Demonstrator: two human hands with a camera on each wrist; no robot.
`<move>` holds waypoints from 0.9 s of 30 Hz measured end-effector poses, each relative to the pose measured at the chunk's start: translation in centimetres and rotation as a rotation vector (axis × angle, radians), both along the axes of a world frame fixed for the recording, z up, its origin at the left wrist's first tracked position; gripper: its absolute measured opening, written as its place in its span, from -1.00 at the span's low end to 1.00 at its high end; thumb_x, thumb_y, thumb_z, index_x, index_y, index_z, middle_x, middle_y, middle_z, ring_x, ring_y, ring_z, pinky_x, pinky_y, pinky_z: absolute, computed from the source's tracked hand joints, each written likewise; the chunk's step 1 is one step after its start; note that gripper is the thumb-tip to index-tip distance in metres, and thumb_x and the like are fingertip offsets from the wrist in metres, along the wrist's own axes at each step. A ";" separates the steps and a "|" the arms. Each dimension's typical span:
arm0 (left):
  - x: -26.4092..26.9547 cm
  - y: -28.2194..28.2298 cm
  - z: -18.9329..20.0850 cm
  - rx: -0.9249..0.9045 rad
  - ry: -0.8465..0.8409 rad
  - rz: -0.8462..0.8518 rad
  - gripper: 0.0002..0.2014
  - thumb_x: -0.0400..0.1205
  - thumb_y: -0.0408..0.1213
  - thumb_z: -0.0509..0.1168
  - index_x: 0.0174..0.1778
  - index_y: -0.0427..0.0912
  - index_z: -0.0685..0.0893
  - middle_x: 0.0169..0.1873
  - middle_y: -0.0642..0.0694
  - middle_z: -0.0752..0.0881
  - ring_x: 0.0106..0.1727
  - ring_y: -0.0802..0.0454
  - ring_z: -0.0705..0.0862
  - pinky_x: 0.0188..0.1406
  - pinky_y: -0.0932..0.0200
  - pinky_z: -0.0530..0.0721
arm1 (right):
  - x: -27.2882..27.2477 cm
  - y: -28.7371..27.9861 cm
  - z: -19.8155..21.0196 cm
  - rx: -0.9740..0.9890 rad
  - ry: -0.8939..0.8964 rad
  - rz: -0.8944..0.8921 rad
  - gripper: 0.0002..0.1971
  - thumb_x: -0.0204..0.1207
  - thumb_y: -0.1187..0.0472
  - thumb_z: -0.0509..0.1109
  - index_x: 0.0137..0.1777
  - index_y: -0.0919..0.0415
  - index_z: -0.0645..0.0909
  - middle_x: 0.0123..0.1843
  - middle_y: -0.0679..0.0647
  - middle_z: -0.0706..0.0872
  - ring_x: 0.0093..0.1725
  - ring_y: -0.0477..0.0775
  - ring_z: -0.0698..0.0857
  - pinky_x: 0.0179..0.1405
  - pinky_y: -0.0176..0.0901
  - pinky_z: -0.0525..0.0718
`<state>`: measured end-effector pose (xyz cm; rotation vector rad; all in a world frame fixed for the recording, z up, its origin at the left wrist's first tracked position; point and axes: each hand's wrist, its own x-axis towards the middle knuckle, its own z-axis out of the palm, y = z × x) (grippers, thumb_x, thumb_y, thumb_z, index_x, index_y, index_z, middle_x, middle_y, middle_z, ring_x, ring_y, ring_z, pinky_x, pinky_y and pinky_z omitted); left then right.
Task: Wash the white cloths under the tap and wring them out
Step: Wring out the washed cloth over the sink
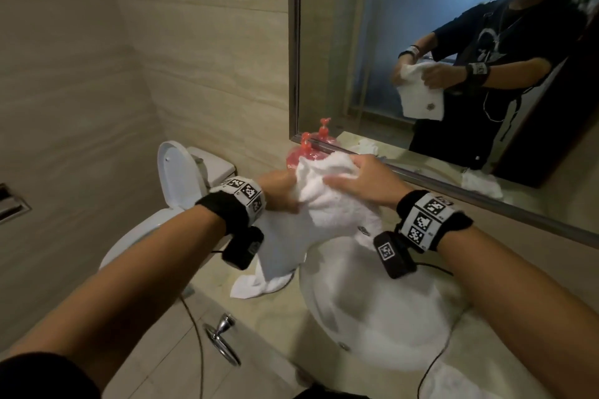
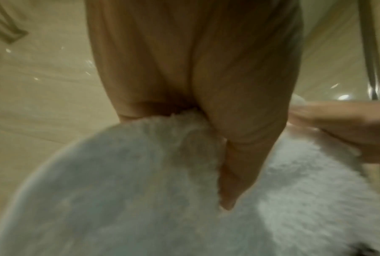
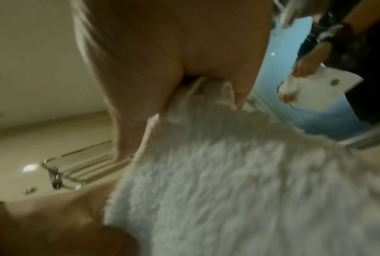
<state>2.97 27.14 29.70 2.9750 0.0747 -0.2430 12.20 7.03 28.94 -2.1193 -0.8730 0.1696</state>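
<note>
a wide mirror (image 1: 421,26) runs along the wall behind the basin and shows the person in a dark shirt holding a cloth up with both hands. below it the beige table (image 1: 486,347) carries a round white sink (image 1: 382,308), and to its left stands a white toilet (image 1: 175,178) with the lid raised. a white cloth (image 1: 324,201) is held in the air above the far rim of the sink, its lower corner hanging down toward the table edge; a small dark mark shows on it near the right wrist. a second white cloth (image 1: 256,285) lies crumpled on the table just left of the sink, partly under the hanging one. the left hand (image 1: 278,188) grips the left side of the raised cloth, fingers curled into the bunched fabric, as the left wrist view shows. the right hand (image 1: 359,180) clasps the top right of the same cloth, thumb and fingers closed round a fold. both wrists wear black bands with square printed markers. a red pump bottle (image 1: 303,152) stands behind the cloth against the mirror frame, and a chrome towel ring (image 1: 223,340) is fixed to the front of the table
</note>
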 end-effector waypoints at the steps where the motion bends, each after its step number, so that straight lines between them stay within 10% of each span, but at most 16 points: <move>1: -0.2 0.7 -0.3 0.016 0.020 0.012 -0.60 0.54 -0.10 0.46 0.17 -0.30 0.69 0.10 -0.25 0.76 0.05 -0.20 0.71 -0.02 0.11 0.63 | 0.4 -0.6 0.2 -0.113 -0.095 0.081 -0.67 0.40 -0.23 0.61 0.02 -0.07 0.74 -0.19 -0.21 0.80 -0.21 -0.23 0.74 -0.30 -0.34 0.59; 5: -1.0 3.3 -0.7 -0.323 0.010 0.087 -0.65 0.56 -0.01 0.47 0.14 -0.16 0.74 0.04 -0.11 0.79 0.00 -0.08 0.73 0.04 0.13 0.64 | 1.6 -2.2 -1.0 -0.440 -0.278 0.158 -0.70 0.56 -0.10 0.53 0.02 0.14 0.77 -0.16 -0.01 0.77 -0.23 -0.04 0.66 -0.36 -0.39 0.42; 8: -1.2 3.4 -0.7 -0.670 -0.075 0.156 -0.59 0.50 0.11 0.49 0.14 -0.07 0.76 0.04 -0.04 0.81 0.05 0.01 0.78 0.13 0.12 0.69 | 1.8 -2.7 -2.7 -0.180 0.096 -0.031 -0.75 0.61 -0.08 0.49 0.02 0.11 0.79 -0.21 0.05 0.84 -0.32 -0.03 0.72 -0.47 -0.41 0.55; 12: -0.6 -0.1 -0.4 -1.138 -0.154 0.301 -0.53 0.63 0.09 0.34 0.33 -0.16 0.64 0.10 -0.11 0.78 -0.23 0.22 0.81 -0.35 0.39 0.70 | 0.0 0.2 -4.2 0.252 0.248 -0.374 -0.77 0.61 -0.03 0.46 -0.01 0.13 0.74 -0.20 -0.04 0.80 -0.16 0.06 0.78 -0.22 -0.16 0.74; 15: 0.9 -2.6 -0.1 -1.389 -0.214 0.380 -0.44 0.74 0.06 0.18 0.52 -0.28 0.44 0.31 -0.29 0.67 0.16 -0.09 0.76 0.06 0.11 0.77 | -3.3 4.1 -4.4 0.412 0.269 -0.291 -0.56 0.52 -0.29 0.37 0.06 0.08 0.75 -0.15 -0.02 0.87 -0.19 0.00 0.84 -0.23 -0.08 0.78; 17: 1.5 -4.0 0.2 -1.433 -0.265 0.420 -0.49 0.77 0.00 0.12 0.50 -0.33 0.44 0.31 -0.38 0.66 0.25 -0.23 0.70 0.26 -0.08 0.70 | -4.4 5.5 -3.6 0.408 0.247 -0.299 -0.43 0.54 -0.40 0.30 0.08 0.12 0.74 -0.18 0.00 0.85 -0.24 -0.05 0.83 -0.34 -0.15 0.72; 21: 1.1 -4.6 0.2 -1.330 -0.123 0.287 -0.56 0.77 0.06 0.07 0.09 -0.26 0.65 -0.06 -0.29 0.75 -0.08 -0.19 0.73 -0.10 0.02 0.73 | -3.3 5.1 -1.8 0.477 0.378 -0.463 -0.52 0.66 -0.32 0.26 -0.07 0.09 0.72 -0.22 0.08 0.84 -0.19 0.08 0.83 -0.27 0.00 0.78; 27: 0.8 -4.4 0.0 -1.329 -0.151 0.292 -0.59 0.73 0.02 0.14 0.24 -0.24 0.64 0.07 -0.28 0.78 0.11 -0.25 0.76 0.21 -0.16 0.70 | -3.5 5.3 -2.4 0.433 0.284 -0.445 -0.50 0.68 -0.28 0.26 -0.15 0.13 0.73 -0.39 -0.06 0.76 -0.38 -0.07 0.73 -0.44 -0.20 0.62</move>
